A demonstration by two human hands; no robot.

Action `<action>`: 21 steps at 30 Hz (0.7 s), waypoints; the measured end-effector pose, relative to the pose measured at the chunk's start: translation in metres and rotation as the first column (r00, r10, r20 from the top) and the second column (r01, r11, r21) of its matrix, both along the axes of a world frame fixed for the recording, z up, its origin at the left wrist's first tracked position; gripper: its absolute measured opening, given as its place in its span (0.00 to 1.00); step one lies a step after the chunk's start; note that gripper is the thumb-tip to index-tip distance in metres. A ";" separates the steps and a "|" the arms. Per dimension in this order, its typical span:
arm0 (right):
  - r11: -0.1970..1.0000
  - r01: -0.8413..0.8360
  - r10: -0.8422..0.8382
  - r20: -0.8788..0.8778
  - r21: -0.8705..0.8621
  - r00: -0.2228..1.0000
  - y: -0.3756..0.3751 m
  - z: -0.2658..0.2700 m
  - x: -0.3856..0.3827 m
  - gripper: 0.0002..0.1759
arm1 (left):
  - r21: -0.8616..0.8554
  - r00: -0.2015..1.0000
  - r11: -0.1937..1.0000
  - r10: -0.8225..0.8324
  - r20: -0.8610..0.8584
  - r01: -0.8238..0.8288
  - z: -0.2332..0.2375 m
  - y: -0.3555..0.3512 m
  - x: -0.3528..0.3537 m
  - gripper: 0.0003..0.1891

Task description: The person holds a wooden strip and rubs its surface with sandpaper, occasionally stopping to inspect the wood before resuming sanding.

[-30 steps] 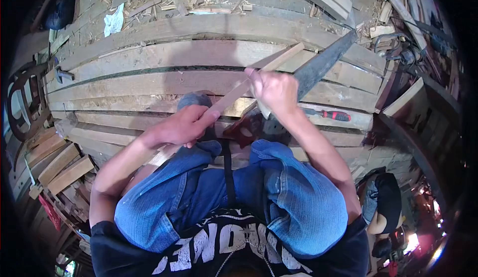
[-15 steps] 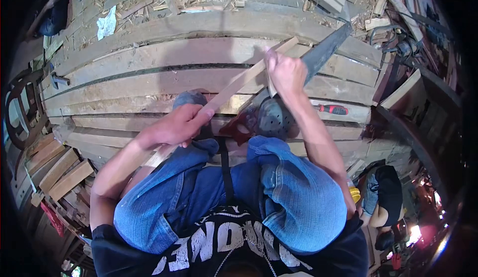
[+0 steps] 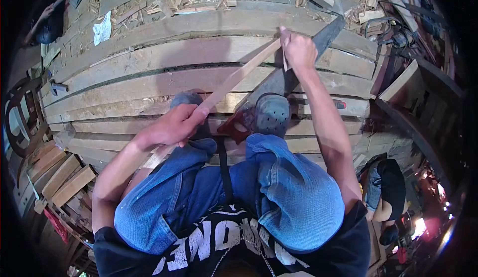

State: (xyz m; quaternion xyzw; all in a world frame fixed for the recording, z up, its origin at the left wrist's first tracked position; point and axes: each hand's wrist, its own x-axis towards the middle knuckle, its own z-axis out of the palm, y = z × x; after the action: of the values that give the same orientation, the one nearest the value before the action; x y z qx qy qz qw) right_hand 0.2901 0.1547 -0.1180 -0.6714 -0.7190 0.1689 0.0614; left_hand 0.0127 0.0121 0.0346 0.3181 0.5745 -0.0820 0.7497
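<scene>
My left hand (image 3: 172, 125) is wrapped round the lower part of a long wooden strip (image 3: 231, 82), which slants up to the right from above my lap. My closed right hand (image 3: 299, 52) is at the strip's far end, thumb pointing up and away. A thin pale edge shows below its fingers; I cannot make out what it belongs to. Beneath that hand lies a handsaw (image 3: 324, 39), its dark blade pointing to the upper right. Its reddish handle (image 3: 234, 127) is beside my grey clog (image 3: 273, 113).
Long wooden beams (image 3: 124, 85) lie side by side under my feet. A red-and-black handle (image 3: 340, 105) shows beyond my right forearm. Wood blocks (image 3: 64, 175) are piled at left. Shavings and offcuts litter the floor ahead. Another person (image 3: 388, 187) is at lower right.
My right hand has moved up and to the right along the strip to its far end. The left hand keeps its hold, nearly still. The red-and-black handle is now mostly behind my forearm.
</scene>
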 end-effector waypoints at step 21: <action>0.986 0.130 -0.123 0.074 -0.102 0.990 -0.009 0.007 -0.012 0.32 | 0.036 1.000 0.999 -0.023 0.011 0.023 -0.001 0.006 0.000 0.24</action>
State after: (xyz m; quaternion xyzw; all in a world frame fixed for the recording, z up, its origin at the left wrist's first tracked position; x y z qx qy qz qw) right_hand 0.2777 0.1460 -0.1113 -0.7233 -0.6665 0.1800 0.0116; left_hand 0.0127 0.0182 0.0336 0.3387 0.5679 -0.0784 0.7461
